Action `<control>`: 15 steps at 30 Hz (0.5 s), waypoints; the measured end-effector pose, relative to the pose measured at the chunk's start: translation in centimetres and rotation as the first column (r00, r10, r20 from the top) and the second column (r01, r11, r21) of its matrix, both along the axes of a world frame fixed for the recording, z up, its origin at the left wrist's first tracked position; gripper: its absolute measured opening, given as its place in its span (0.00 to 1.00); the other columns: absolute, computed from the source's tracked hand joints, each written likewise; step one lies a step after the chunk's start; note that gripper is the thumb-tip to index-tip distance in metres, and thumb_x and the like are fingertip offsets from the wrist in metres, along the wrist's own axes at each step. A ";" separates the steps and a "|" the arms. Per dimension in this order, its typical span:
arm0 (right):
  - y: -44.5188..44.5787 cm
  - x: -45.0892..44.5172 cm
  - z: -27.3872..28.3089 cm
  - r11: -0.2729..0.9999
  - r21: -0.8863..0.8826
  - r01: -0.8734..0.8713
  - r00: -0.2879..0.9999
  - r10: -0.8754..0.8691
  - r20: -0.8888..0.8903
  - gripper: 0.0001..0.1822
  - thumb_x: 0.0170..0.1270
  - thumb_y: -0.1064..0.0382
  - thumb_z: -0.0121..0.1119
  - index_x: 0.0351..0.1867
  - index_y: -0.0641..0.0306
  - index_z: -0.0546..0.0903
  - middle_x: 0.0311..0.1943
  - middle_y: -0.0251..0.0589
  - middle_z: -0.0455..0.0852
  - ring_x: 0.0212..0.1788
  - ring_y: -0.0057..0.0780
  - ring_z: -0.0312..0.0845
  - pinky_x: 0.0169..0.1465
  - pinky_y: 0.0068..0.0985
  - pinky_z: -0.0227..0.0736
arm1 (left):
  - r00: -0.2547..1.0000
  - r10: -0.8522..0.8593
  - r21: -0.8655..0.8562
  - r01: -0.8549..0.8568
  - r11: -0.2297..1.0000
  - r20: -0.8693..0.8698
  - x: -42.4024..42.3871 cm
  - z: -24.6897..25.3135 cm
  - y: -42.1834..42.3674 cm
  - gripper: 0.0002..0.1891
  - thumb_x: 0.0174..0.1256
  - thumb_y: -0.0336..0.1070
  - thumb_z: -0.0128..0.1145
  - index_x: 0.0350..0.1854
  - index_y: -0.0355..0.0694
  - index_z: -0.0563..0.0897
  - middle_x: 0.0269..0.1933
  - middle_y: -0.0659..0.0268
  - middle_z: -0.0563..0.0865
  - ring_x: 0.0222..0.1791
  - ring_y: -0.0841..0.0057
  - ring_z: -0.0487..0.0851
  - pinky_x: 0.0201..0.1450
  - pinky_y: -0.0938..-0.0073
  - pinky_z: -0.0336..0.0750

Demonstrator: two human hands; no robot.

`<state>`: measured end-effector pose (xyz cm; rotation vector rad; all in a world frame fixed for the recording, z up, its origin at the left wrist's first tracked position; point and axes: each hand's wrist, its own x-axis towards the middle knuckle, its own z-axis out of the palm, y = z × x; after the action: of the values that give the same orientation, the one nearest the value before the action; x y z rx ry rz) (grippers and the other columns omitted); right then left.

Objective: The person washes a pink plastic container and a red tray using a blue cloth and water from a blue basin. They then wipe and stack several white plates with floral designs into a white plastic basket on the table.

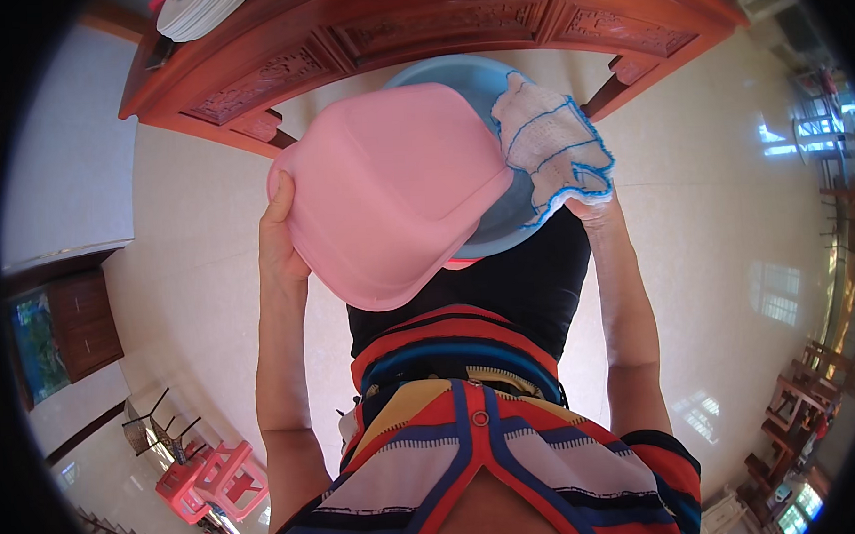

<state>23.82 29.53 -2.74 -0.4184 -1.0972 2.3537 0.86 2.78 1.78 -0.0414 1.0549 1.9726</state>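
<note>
A pink plastic basin [396, 176] is tilted in front of me, its outer underside facing the camera. My left hand [281, 237] grips its rim at the left, thumb on the near side. A white cloth with blue edging [554, 139] is draped over my right hand [589, 208], covering most of the fingers. The cloth hangs beside the basin's right edge. Behind and below both is a round blue basin [497, 243], partly hidden by the pink one; its contents cannot be made out clearly.
A carved reddish wooden table [433, 27] stands just beyond the basins, with a stack of white plates or lids [196, 14] on its left end. Pink plastic stools [216, 479] lie behind left. Wooden furniture [793, 409] lines the right side of the tiled floor [709, 243].
</note>
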 end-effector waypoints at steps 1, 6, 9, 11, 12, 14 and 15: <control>-0.2 0.1 0.1 0.999 0.020 0.038 0.995 -0.039 0.088 0.27 0.65 0.57 0.54 0.63 0.66 0.68 0.52 0.44 0.79 0.54 0.31 0.77 0.55 0.29 0.74 | 1.000 -0.002 -0.001 0.002 1.000 -0.003 0.2 -0.1 0.0 0.28 0.68 0.48 0.54 0.62 0.32 0.68 0.59 0.54 0.76 0.59 0.63 0.76 0.60 0.62 0.73; -2.8 -4.8 1.7 0.841 0.517 -0.158 0.980 0.069 0.188 0.24 0.70 0.55 0.48 0.63 0.66 0.69 0.67 0.47 0.61 0.69 0.36 0.54 0.69 0.32 0.50 | 1.000 0.019 -0.042 -0.020 0.999 -0.020 -1.3 -1.4 -0.2 0.28 0.66 0.47 0.56 0.62 0.32 0.69 0.58 0.53 0.77 0.57 0.63 0.77 0.59 0.62 0.74; -6.8 -6.2 1.9 0.541 0.814 -0.213 0.977 0.107 0.185 0.23 0.68 0.54 0.48 0.63 0.58 0.70 0.68 0.47 0.58 0.70 0.44 0.49 0.70 0.35 0.45 | 0.999 0.032 -0.056 -0.032 0.998 0.001 -1.7 -1.8 -0.3 0.28 0.65 0.45 0.57 0.61 0.32 0.69 0.58 0.53 0.77 0.57 0.63 0.77 0.58 0.62 0.75; -8.0 -7.5 2.2 0.315 0.912 -0.262 0.964 0.136 0.230 0.26 0.70 0.49 0.44 0.65 0.57 0.69 0.70 0.46 0.55 0.72 0.44 0.45 0.72 0.36 0.38 | 1.000 0.021 -0.045 -0.020 0.999 0.021 -2.1 -1.8 -0.4 0.28 0.65 0.45 0.58 0.61 0.32 0.69 0.57 0.53 0.78 0.56 0.63 0.77 0.58 0.62 0.75; -8.2 -7.8 2.4 0.192 0.941 -0.279 0.956 0.149 0.253 0.27 0.71 0.46 0.42 0.66 0.57 0.68 0.71 0.45 0.54 0.73 0.44 0.43 0.73 0.37 0.35 | 1.000 0.012 -0.037 -0.010 0.999 0.028 -2.4 -1.5 -0.7 0.28 0.65 0.44 0.58 0.61 0.32 0.68 0.57 0.53 0.78 0.56 0.63 0.78 0.57 0.62 0.75; -7.7 -8.5 2.7 0.115 0.960 -0.254 0.962 0.132 0.239 0.27 0.70 0.46 0.41 0.65 0.55 0.68 0.71 0.44 0.54 0.73 0.46 0.43 0.73 0.39 0.34 | 1.000 -0.006 -0.031 0.007 0.999 0.019 -2.6 -1.1 -1.1 0.28 0.64 0.44 0.59 0.62 0.32 0.68 0.57 0.53 0.78 0.56 0.63 0.78 0.57 0.62 0.76; -7.3 -8.9 2.8 0.076 0.967 -0.242 0.965 0.119 0.232 0.26 0.70 0.45 0.41 0.64 0.55 0.69 0.71 0.43 0.54 0.73 0.47 0.43 0.72 0.40 0.33 | 1.000 -0.020 -0.032 0.020 0.999 0.002 -2.7 -1.0 -1.0 0.29 0.64 0.43 0.59 0.62 0.32 0.68 0.57 0.54 0.78 0.56 0.63 0.78 0.57 0.62 0.76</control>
<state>14.93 22.22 0.02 0.1892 -2.5812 1.1068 -1.82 1.75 0.80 -0.0501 1.0823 1.9373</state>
